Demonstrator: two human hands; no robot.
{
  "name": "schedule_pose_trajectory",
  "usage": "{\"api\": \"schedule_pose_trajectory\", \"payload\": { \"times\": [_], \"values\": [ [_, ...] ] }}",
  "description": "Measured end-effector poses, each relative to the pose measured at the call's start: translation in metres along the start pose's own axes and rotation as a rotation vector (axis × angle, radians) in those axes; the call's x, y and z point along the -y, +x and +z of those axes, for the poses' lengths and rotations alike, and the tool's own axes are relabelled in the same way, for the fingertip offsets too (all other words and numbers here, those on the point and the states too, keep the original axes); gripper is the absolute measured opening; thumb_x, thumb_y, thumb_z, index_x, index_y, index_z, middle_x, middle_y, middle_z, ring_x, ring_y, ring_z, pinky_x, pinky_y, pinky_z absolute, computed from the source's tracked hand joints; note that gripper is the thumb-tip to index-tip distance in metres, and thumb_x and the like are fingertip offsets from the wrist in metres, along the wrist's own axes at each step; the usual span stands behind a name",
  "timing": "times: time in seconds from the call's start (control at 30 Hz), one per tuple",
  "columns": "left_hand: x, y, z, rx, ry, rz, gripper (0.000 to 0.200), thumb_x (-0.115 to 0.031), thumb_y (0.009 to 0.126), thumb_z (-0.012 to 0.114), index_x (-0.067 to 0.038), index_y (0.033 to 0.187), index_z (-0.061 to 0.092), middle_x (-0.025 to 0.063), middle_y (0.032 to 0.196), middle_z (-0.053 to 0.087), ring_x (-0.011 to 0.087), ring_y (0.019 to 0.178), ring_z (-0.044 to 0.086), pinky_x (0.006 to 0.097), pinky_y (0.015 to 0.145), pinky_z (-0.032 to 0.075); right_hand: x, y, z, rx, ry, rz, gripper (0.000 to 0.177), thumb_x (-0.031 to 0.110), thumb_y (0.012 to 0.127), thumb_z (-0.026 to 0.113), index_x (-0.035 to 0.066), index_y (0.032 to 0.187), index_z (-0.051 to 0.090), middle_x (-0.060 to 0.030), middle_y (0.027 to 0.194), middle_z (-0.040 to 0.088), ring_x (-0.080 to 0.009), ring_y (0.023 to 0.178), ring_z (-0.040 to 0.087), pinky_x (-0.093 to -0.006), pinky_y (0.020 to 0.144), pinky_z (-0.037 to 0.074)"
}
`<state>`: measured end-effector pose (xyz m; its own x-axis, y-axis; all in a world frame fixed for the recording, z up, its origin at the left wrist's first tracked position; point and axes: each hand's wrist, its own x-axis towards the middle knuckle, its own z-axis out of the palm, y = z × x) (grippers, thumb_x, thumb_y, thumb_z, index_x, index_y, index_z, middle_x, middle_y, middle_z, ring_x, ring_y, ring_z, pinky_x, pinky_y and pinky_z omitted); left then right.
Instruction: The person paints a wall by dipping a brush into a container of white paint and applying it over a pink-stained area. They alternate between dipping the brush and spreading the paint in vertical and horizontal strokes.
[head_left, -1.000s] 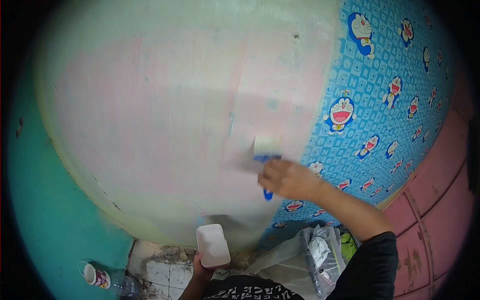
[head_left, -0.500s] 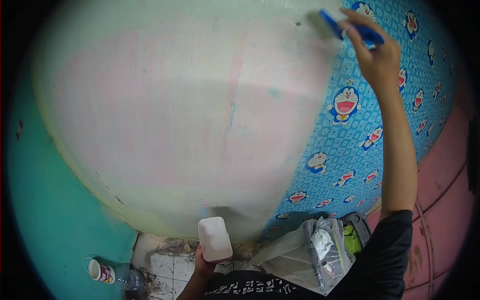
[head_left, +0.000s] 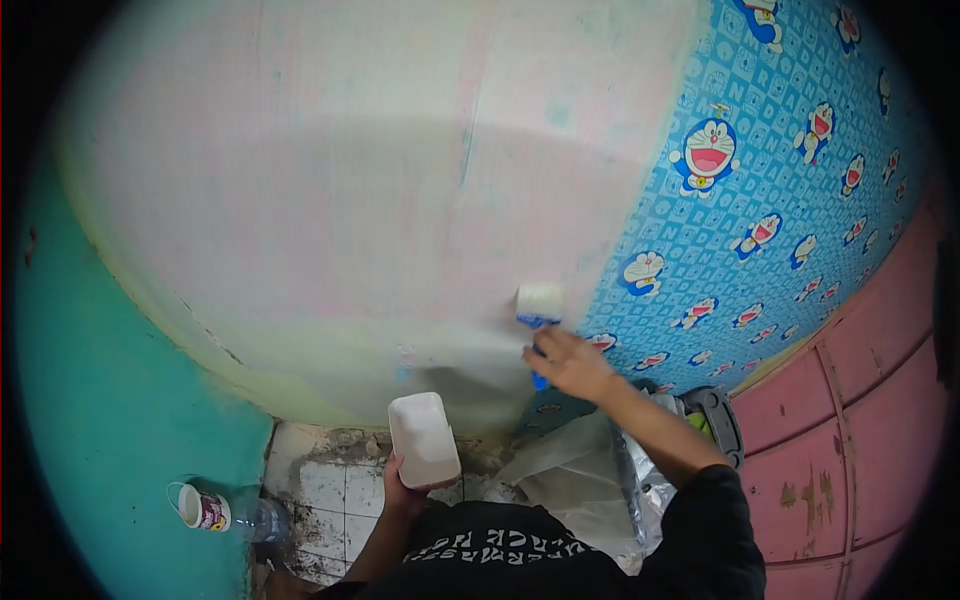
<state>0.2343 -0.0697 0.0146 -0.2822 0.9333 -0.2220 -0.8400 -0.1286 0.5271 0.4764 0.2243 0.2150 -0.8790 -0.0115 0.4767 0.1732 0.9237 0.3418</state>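
Note:
My right hand (head_left: pixel 572 365) is closed around the blue handle of a wide paste brush (head_left: pixel 540 301). Its pale bristles point up and lie against the whitish-pink wall (head_left: pixel 380 240), a little left of the blue cartoon-print wallpaper (head_left: pixel 690 230). Low in front of my body, my left hand (head_left: pixel 402 490) grips a white rectangular tub (head_left: pixel 424 440) from its left side and below. The tub tilts so that its inside faces me; whatever coats its bottom is too pale to make out.
A clear plastic bag (head_left: pixel 575 470) and a dark grey container (head_left: pixel 718 420) stand at the wall's foot on the right. On the left, a small white bucket (head_left: pixel 203 508) and a clear plastic bottle (head_left: pixel 262 520) sit by the green wall (head_left: pixel 130 400). Pink panels (head_left: pixel 800 460) close the right side.
My right hand has brought the brush down from high by the wallpaper's upper edge to the lower wall. The view has tipped downward slightly. My left hand still holds the tub.

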Motion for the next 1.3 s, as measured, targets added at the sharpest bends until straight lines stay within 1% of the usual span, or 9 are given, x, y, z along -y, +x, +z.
{"api": "schedule_pose_trajectory", "payload": {
  "times": [0.13,0.33,0.43,0.53,0.63,0.77,0.97,1.2,1.3],
  "values": [
    [-0.001,0.001,0.008,-0.023,0.019,-0.012,0.059,-0.039,0.095,0.050,-0.012,0.147,0.040,0.0127,0.136,0.056,0.0334,0.123,0.059,0.0550,0.098,0.052,0.015,-0.005,0.029,0.229,0.222,0.239,0.030,0.015,0.086,0.068,0.012,0.116,0.066,-0.0116,0.111,0.068,-0.0292,0.102,0.068,-0.0386,0.078,0.059],
    [-0.002,0.000,-0.003,-0.024,0.048,-0.008,0.061,-0.041,0.096,0.047,-0.010,0.148,0.038,0.0142,0.138,0.054,0.0361,0.125,0.057,0.0582,0.100,0.050,-0.071,0.060,-0.107,-0.279,0.229,0.209,0.043,0.006,0.085,0.074,0.008,0.126,0.066,-0.0116,0.125,0.069,-0.0301,0.105,0.070,-0.0398,0.088,0.058],
    [-0.002,-0.001,-0.007,-0.034,0.146,-0.009,0.072,-0.049,0.096,0.039,-0.004,0.152,0.033,0.0179,0.142,0.052,0.0417,0.128,0.054,0.0635,0.102,0.048,-0.107,0.088,-0.184,-0.515,-0.140,0.139,0.037,0.004,0.082,0.076,0.009,0.119,0.070,-0.0102,0.114,0.073,-0.0278,0.090,0.072,-0.0362,0.075,0.057],
    [-0.006,-0.003,-0.005,-0.031,0.145,-0.018,0.073,-0.050,0.096,0.040,-0.004,0.152,0.033,0.0179,0.142,0.052,0.0409,0.129,0.053,0.0634,0.102,0.047,-0.103,0.112,-0.200,-0.751,-0.301,0.186,0.038,0.003,0.081,0.077,0.016,0.116,0.073,-0.0083,0.120,0.070,-0.0247,0.091,0.072,-0.0342,0.072,0.057],
    [-0.011,-0.004,0.002,-0.058,0.128,-0.002,0.071,-0.049,0.096,0.040,-0.004,0.151,0.034,0.0173,0.141,0.053,0.0390,0.130,0.053,0.0618,0.103,0.047,-0.080,0.088,-0.137,-0.543,-0.263,0.293,0.044,0.001,0.078,0.071,0.021,0.117,0.072,-0.0118,0.121,0.068,-0.0344,0.107,0.068,-0.0401,0.088,0.058],
    [-0.014,0.000,-0.001,-0.083,0.135,0.069,0.068,-0.047,0.097,0.040,-0.004,0.149,0.037,0.0161,0.139,0.055,0.0356,0.128,0.055,0.0583,0.104,0.046,-0.006,0.015,0.000,-0.387,-0.034,0.272,0.042,0.006,0.082,0.062,0.009,0.123,0.069,-0.0243,0.131,0.061,-0.0396,0.122,0.060,-0.0470,0.100,0.054],
    [-0.020,-0.016,0.017,-0.065,0.139,0.014,0.067,-0.047,0.097,0.039,-0.004,0.149,0.039,0.0158,0.137,0.056,0.0331,0.126,0.057,0.0534,0.103,0.047,0.089,-0.070,0.134,0.037,0.258,0.416,0.030,0.008,0.084,0.061,0.013,0.113,0.068,-0.0145,0.127,0.061,-0.0354,0.123,0.060,-0.0455,0.093,0.056],
    [-0.022,-0.019,0.036,-0.014,0.173,-0.057,0.072,-0.051,0.096,0.041,-0.004,0.150,0.036,0.0162,0.137,0.056,0.0343,0.125,0.058,0.0511,0.102,0.049,0.047,-0.059,0.084,0.260,0.423,0.501,0.035,0.002,0.078,0.067,0.011,0.112,0.066,-0.0112,0.123,0.062,-0.0332,0.112,0.063,-0.0448,0.088,0.056],
    [-0.023,-0.021,0.044,0.007,0.180,-0.053,0.073,-0.051,0.095,0.040,-0.004,0.150,0.036,0.0159,0.138,0.056,0.0339,0.126,0.057,0.0504,0.102,0.049,0.011,-0.044,0.023,0.091,0.397,0.499,0.044,-0.006,0.073,0.068,0.010,0.114,0.067,-0.0126,0.124,0.064,-0.0331,0.114,0.064,-0.0441,0.091,0.055]
  ]
}}
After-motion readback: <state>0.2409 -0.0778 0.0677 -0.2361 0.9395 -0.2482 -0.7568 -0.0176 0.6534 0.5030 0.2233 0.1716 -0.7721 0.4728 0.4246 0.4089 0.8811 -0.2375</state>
